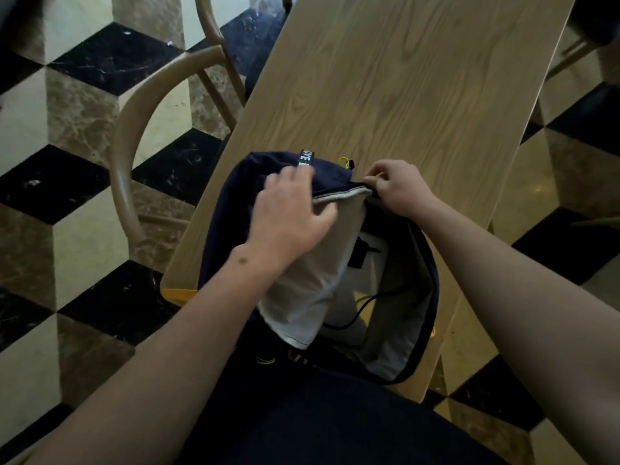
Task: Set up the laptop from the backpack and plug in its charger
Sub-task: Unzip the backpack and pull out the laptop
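While lying flat w/ main compartment unzipped, navy backpack [235,182] at near end of wooden table [402,95], bottom part overhanging table's near edge toward person's lap. Pale grey lining [302,283] exposed, flap folded back to left. Inside opening: black charger brick [360,255] against sth white, black cable [365,305] looping just below it. Laptop itself not clearly made out in there.

Left hand [290,213] on top of flap near backpack's far edge, fingers spread and only slightly bent, pressing fabric down; blurred, so true grip can't be told. Right hand [392,187] at backpack's far right corner, thumb and fingers pinching zip edge there. Black strap w/ white lettering [307,158] and small yellow pull [347,161] at backpack's far edge.

Beyond backpack: long stretch of bare tabletop, running away to far end. Left of backpack, just past table's left edge: curved wooden chair [134,135] tucked close. Around: chequered cube-pattern floor [84,95], both sides of table.
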